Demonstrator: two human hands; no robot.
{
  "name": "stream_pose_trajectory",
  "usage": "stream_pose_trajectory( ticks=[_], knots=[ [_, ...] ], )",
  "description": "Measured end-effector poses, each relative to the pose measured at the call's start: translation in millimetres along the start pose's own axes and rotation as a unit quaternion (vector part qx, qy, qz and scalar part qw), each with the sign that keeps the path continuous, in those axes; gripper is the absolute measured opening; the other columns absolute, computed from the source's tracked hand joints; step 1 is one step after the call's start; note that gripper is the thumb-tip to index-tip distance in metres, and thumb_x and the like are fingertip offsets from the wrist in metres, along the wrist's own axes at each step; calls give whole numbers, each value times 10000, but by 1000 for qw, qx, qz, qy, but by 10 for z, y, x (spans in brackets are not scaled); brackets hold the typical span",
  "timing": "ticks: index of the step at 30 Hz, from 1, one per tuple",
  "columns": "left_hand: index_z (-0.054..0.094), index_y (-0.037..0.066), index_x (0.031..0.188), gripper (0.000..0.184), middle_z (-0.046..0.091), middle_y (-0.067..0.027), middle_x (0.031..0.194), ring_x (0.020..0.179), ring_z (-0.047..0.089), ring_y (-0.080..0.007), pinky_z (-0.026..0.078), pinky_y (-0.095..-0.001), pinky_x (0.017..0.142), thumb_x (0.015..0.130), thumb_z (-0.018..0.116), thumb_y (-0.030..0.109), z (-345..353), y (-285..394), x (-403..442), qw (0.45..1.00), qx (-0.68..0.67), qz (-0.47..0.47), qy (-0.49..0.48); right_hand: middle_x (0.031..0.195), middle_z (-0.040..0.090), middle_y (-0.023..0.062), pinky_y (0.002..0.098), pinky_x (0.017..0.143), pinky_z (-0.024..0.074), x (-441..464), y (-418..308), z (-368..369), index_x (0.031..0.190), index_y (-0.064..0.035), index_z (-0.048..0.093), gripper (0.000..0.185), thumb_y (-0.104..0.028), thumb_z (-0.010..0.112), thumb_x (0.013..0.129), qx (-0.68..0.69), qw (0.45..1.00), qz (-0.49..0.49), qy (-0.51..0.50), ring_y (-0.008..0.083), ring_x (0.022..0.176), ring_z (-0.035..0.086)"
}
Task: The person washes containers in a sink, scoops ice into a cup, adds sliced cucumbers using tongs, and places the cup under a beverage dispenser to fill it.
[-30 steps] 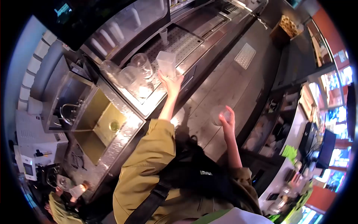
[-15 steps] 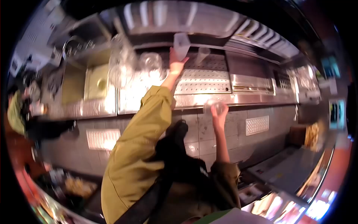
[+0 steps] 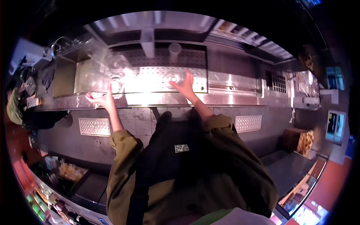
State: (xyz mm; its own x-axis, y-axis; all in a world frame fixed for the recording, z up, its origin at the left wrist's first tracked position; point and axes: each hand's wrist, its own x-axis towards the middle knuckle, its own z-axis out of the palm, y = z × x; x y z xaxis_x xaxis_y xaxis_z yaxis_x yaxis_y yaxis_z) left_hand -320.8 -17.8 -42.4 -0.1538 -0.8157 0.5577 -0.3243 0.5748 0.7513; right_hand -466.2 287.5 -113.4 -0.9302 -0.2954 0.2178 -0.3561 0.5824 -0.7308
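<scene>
My left hand (image 3: 104, 100) is open at the front rim of the counter, thumb and fingers spread. Just beyond its fingers stands a clear container (image 3: 95, 80), blurred; I cannot tell whether they touch. My right hand (image 3: 185, 87) is over the perforated drainboard (image 3: 146, 71), thumb and fingers apart. Beside its thumb a clear round container (image 3: 172, 78) rests on the board. Farther back on the board are a tall frosted container (image 3: 148, 43) and a clear cup (image 3: 174, 52). More clear containers (image 3: 119, 65) are grouped at the board's left end.
A sink (image 3: 63, 78) lies left of the drainboard, with a steel counter (image 3: 232, 75) to the right. Another person (image 3: 17, 108) stands at the far left. Behind me are a dark counter (image 3: 288, 168) and a box of light-coloured items (image 3: 71, 172).
My left hand has let go of the frosted container and moved left and toward me. My right hand has carried the clear round container onto the drainboard and opened. The view has shifted right.
</scene>
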Motion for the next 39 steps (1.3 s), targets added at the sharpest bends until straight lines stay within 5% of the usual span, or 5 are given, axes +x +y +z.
stream_pose_trajectory(
  ticks=[8,16,21,29,39],
  knots=[
    [164,-38,1274,1079,378,-245,1182,1084,424,-353,355,-442,924,523,826,366,333,339,-209,974,78,-177,118,1095,437,221,401,829,474,393,1999,-1876,1157,39,328,535,-247,553,765,564,526,636,7,384,947,505],
    [178,66,1268,906,420,-135,1132,998,463,-256,435,-412,861,595,782,35,-536,1694,-1461,996,-47,9,80,1326,179,316,505,924,397,952,2733,-2002,1295,35,169,636,-147,478,770,595,363,717,-31,483,1158,322],
    [121,85,1334,1034,401,-141,1181,1094,432,-268,344,-410,965,568,810,176,-769,2381,-2438,1000,7,0,-17,1024,579,184,435,844,452,1665,3489,-1333,1050,45,511,332,-182,506,807,219,936,130,-245,351,956,551],
    [116,89,1336,1031,361,-150,1226,1135,394,-270,328,-418,979,572,796,210,-788,2655,-3341,989,-14,-148,-11,895,616,212,425,745,492,1015,2967,-1133,968,15,545,267,-181,392,870,-429,735,-167,-498,352,843,610],
    [81,73,1359,1043,352,-193,1262,1155,403,-338,340,-450,976,609,793,211,-742,2561,-3881,956,-56,-283,51,915,588,204,469,712,428,1520,2754,-2251,1067,-108,475,224,-92,428,849,-285,786,-155,-526,387,879,558]
  ],
)
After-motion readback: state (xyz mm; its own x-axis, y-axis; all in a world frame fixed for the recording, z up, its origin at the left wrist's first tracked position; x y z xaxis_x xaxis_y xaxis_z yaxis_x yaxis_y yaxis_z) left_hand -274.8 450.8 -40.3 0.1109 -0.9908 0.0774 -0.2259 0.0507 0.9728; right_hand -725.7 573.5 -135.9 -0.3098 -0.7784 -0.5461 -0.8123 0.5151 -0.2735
